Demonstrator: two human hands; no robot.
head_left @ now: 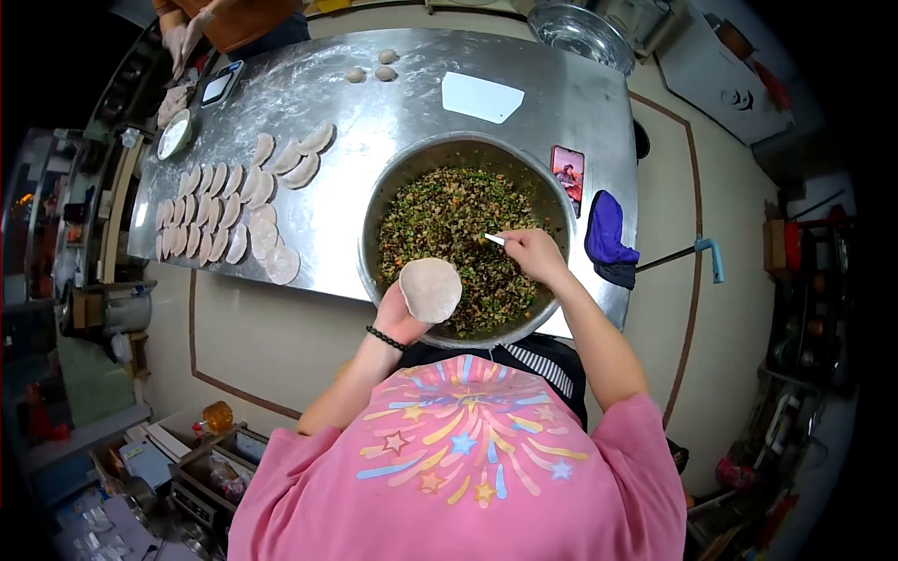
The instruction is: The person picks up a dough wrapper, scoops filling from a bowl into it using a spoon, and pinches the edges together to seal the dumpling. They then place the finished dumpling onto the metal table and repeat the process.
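Observation:
A round dough wrapper (431,291) rests in my left hand (397,318), which supports it from beneath above the near edge of a large steel bowl (550,206). Finely chopped filling (444,215), mostly green and brown with orange bits, fills the bowl. Over its right half, my right hand (533,254) grips a small white utensil (495,239) whose tip points left above the filling; its exact kind is hard to make out. To the left lie rows of folded dumplings (213,215), with some flat round wrappers (282,265) at the near end.
On the steel table (393,103) are a white scraper (482,97), three dough balls (385,72), a phone (567,176), a purple cloth item (608,229), a scale (221,84) and a white bowl (175,136). Another person (234,26) stands at the far left corner.

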